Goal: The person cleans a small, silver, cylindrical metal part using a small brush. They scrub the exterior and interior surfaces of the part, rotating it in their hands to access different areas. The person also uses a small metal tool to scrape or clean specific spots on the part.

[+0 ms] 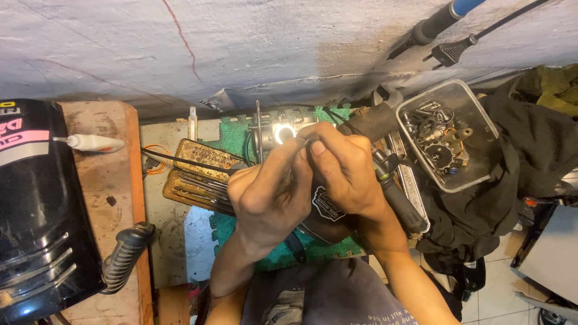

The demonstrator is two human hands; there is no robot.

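Green foam matting covered the middle of the tabletop, and both hands worked close together above it. The left hand had its fingers pinched narrow on a thin black wire that ran off to the left across a rusty metal case of small tools. The right hand curled tightly beside it, thumb pressed against the left fingers, holding a dark part; what exactly it gripped could not be told, since the hands hid it. Just beyond the fingertips, on the far side of the mat, stood a small metal assembly with a bright lit ring. Below the hands lay a dark rounded piece with a white badge.

To the right, touching a heap of black cloth, sat a clear plastic tub filled with screws, washers and small metal fittings. A black-handled tool lay between the right wrist and the tub. On the left, a glossy black panel rested by a wooden board, with a white tube on the board's far end and a ribbed black rubber grip at its near end. A black plug and cable hung against the concrete wall at the far right.
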